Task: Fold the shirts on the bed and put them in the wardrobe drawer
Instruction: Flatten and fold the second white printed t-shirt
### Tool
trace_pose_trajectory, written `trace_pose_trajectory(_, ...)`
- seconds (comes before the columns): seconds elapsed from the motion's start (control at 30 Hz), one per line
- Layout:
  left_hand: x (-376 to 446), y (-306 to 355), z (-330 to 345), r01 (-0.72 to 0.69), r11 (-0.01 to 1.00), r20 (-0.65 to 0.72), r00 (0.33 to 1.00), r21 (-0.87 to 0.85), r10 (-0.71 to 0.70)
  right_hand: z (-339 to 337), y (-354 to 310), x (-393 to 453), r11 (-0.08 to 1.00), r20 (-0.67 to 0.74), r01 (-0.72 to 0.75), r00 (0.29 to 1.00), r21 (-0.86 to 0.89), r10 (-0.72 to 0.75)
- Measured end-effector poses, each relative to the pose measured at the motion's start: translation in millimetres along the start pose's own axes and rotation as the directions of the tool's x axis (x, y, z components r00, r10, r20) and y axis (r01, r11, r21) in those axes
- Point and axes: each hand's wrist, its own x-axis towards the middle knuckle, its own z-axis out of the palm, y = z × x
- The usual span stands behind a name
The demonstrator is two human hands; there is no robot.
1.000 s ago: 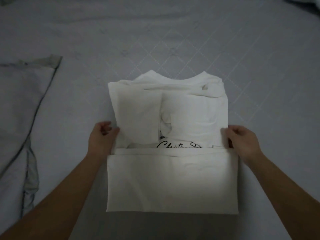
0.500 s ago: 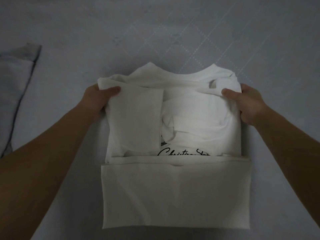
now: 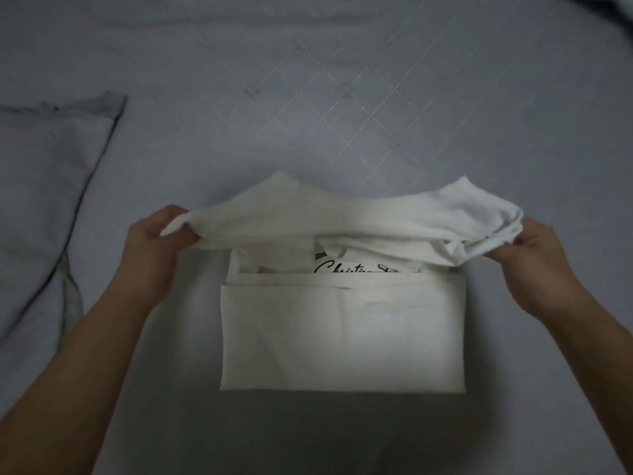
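Note:
A white shirt [image 3: 342, 337] with black script lettering lies partly folded on the grey bed [image 3: 342, 97]. Its bottom part is folded up into a flat band near me. The collar end is lifted off the bed and curls over toward me. My left hand [image 3: 154, 248] grips the shirt's upper left corner. My right hand [image 3: 534, 258] pinches the upper right corner. The lettering shows in the gap between the lifted top and the folded band.
A grey pillow [image 3: 44, 186] lies at the left edge of the bed. The quilted bed surface stretches beyond the shirt. A pale bit of fabric shows at the top right corner.
Both hands moved from the shirt's middle sides up to its shoulder corners, took hold, and lifted the top end toward me over the lower fold.

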Motion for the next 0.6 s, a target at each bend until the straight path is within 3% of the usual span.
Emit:
trace_pose_trajectory(0.07, -53, -17, -12, -0.054, 0.982, 0.033, 0.998, 0.181, 0.048, -11, 14, -49, 0.963, 0.073, 0.097, 0.994, -0.252, -0.081)
trace_pose_trajectory(0.13, -104, -47, -17, -0.121, 0.890, 0.095, 0.992, 0.440, 0.088, -16, 42, -93, 0.811, 0.145, 0.170, 0.984, -0.560, -0.107)
trace_pose_trajectory(0.2, -147, -83, -7, -0.175, 0.770, 0.206, 0.977, 0.614, 0.058, -20, 81, -128, 0.651, 0.197, 0.183, 0.979, -0.737, -0.052)
trace_pose_trajectory(0.23, -165, -98, 1, -0.153, 0.743, 0.230, 0.973, 0.651, -0.002, -20, 98, -140, 0.621, 0.235, 0.168, 0.972, -0.765, 0.026)
trace_pose_trajectory(0.27, -178, -113, 9, -0.145, 0.714, 0.244, 0.969, 0.685, -0.037, -18, 112, -149, 0.629, 0.238, 0.112, 0.964, -0.769, 0.120)
trace_pose_trajectory(0.33, -185, -134, 17, -0.057, 0.697, 0.138, 0.989, 0.715, -0.060, -13, 133, -155, 0.656, 0.151, -0.058, 0.954, -0.752, 0.257)
trace_pose_trajectory(0.4, -170, -140, 25, 0.139, 0.784, -0.129, 0.989, 0.606, -0.075, -5, 146, -146, 0.724, -0.092, -0.282, 0.952, -0.630, 0.291)
trace_pose_trajectory(0.47, -142, -137, 35, 0.348, 0.862, -0.309, 0.920, 0.367, -0.240, 8, 146, -130, 0.775, -0.328, -0.494, 0.864, -0.396, 0.383)
trace_pose_trajectory(0.53, -114, -133, 45, 0.464, 0.841, -0.314, 0.871, 0.278, -0.377, 16, 149, -119, 0.760, -0.367, -0.583, 0.800, -0.288, 0.475)
trace_pose_trajectory(0.6, -98, -127, 51, 0.504, 0.809, -0.223, 0.862, 0.301, -0.454, 21, 147, -115, 0.745, -0.321, -0.619, 0.779, -0.251, 0.539)
